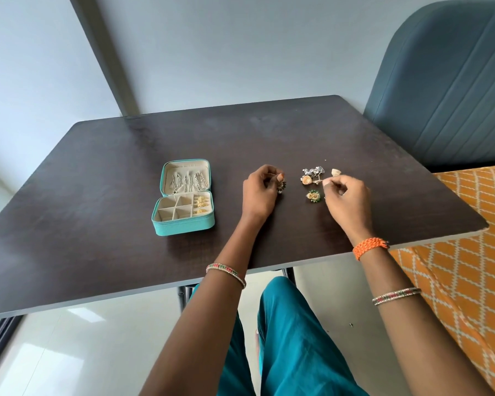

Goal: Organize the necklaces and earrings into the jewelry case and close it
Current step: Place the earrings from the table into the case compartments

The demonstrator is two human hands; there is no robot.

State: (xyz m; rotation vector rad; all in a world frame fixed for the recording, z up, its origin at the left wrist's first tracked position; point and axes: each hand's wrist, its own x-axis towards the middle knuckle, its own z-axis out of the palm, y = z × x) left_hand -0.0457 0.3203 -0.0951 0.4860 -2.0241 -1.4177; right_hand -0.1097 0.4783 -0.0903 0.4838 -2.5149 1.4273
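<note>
Two hands, left (259, 192) pinching an earring (281, 185), right (345, 195) curled, contents unclear, jewelry case (183, 221) open

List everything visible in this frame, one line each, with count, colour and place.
jewelry case: one, teal, open, table left
necklaces: several, silver, in the lid
gold earrings: a few, right column of tray
loose earrings: small pile, silver, gold and green, table right
table: one, dark brown
chair: one, blue-grey, far right
patterned fabric: orange, right edge
left hand: pinching a dark green earring
right hand: fingers pinched at the pile; contents unclear
</note>
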